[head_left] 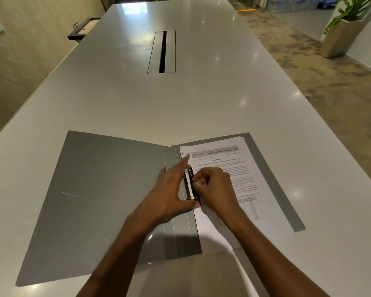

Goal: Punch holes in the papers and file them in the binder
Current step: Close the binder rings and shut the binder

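To seat the clip well, the flat, open left hand [171, 189] should brace the spine while the right hand [212, 187], its fingers curled onto the black and chrome ring clip [192, 186], presses evenly. The open grey plastic binder [107, 189] lies on the white table [120, 99]; the white printed papers [234, 174] rest on its right half, apparently threaded onto the rings
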A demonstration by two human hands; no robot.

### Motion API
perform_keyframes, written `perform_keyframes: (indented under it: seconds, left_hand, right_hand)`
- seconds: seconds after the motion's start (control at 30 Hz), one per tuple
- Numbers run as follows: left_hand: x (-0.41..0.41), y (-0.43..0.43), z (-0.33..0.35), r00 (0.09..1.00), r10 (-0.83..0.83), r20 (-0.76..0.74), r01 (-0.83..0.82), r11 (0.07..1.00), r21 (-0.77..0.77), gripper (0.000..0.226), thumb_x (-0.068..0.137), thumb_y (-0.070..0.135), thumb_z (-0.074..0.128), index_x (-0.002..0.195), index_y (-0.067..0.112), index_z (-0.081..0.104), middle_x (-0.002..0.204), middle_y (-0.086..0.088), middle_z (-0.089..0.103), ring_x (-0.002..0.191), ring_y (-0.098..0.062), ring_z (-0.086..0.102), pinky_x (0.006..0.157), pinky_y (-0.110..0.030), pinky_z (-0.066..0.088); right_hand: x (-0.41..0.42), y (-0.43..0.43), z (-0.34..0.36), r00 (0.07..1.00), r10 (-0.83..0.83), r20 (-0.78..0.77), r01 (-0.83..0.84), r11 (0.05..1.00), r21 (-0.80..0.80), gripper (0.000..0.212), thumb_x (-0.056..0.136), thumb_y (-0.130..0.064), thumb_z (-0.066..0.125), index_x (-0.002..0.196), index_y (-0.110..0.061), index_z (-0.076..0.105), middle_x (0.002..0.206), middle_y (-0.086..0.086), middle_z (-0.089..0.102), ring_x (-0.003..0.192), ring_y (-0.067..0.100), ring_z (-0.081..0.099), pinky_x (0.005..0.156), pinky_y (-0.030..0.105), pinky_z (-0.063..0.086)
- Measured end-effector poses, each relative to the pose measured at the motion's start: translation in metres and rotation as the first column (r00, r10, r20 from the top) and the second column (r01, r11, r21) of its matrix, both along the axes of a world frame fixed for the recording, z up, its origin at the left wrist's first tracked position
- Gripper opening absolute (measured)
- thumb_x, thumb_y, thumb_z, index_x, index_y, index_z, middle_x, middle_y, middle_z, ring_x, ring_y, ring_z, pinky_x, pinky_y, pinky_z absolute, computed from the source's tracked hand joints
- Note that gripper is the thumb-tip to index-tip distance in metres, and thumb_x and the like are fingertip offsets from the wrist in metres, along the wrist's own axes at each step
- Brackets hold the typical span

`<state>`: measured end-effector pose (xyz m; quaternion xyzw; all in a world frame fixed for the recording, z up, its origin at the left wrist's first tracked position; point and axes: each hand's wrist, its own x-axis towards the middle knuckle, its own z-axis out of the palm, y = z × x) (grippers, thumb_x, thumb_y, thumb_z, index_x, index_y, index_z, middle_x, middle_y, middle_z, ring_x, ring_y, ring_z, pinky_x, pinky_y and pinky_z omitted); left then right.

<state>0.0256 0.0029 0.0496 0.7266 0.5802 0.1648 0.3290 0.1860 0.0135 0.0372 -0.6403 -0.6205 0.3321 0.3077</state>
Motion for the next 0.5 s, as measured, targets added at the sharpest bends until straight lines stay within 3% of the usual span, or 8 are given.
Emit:
perform_keyframes:
  seconds: [0.13, 0.23, 0.37, 0.5]
  left_hand:
    - [0.003, 0.005, -0.007, 0.997, -0.018, -0.074, 0.021, 0.999, 0.037, 0.13, 0.079, 0.047, 0.087, 0.165, 0.044, -0.01, 0.176, 0.01, 0.018, 0.163, -0.021, 0.012, 0.126, -0.043, -0.012]
    - [0.002, 0.008, -0.01, 0.991, -0.039, -0.127, 0.045, 0.998, 0.048, 0.129, 0.078, 0.05, 0.085, 0.165, 0.042, -0.01, 0.175, 0.008, 0.021, 0.162, -0.019, 0.015, 0.128, -0.045, -0.015]
    - [0.006, 0.012, -0.009, 0.965, -0.092, -0.245, 0.108, 0.993, 0.053, 0.131, 0.075, 0.053, 0.081, 0.165, 0.039, -0.013, 0.173, 0.004, 0.025, 0.161, -0.018, 0.018, 0.13, -0.053, -0.014]
    - [0.003, 0.017, -0.009, 0.965, -0.115, -0.235, 0.124, 0.992, 0.021, 0.132, 0.072, 0.051, 0.081, 0.164, 0.041, -0.014, 0.173, 0.005, 0.026, 0.161, -0.018, 0.019, 0.131, -0.054, -0.012]
  right_hand:
    - [-0.003, -0.003, -0.002, 0.997, 0.014, 0.077, -0.014, 1.0, 0.007, 0.009, 0.092, -0.01, 0.073, 0.097, -0.011, 0.081, 0.084, 0.001, 0.076, 0.067, 0.005, 0.066, 0.067, 0.017, 0.055]
    - [-0.003, -0.005, -0.004, 0.995, 0.028, 0.091, -0.028, 1.0, 0.0, 0.012, 0.097, -0.016, 0.071, 0.102, -0.011, 0.081, 0.089, 0.004, 0.077, 0.063, 0.002, 0.06, 0.063, 0.006, 0.041]
    - [-0.003, -0.01, -0.009, 0.997, 0.023, 0.07, -0.024, 1.0, 0.008, 0.017, 0.099, -0.02, 0.069, 0.105, -0.011, 0.082, 0.095, 0.007, 0.077, 0.071, 0.007, 0.063, 0.07, 0.008, 0.044]
    - [-0.003, -0.016, -0.01, 0.996, 0.056, 0.069, -0.056, 0.998, -0.012, 0.02, 0.101, -0.016, 0.066, 0.113, -0.008, 0.079, 0.105, 0.01, 0.072, 0.079, 0.011, 0.06, 0.069, 0.007, 0.044]
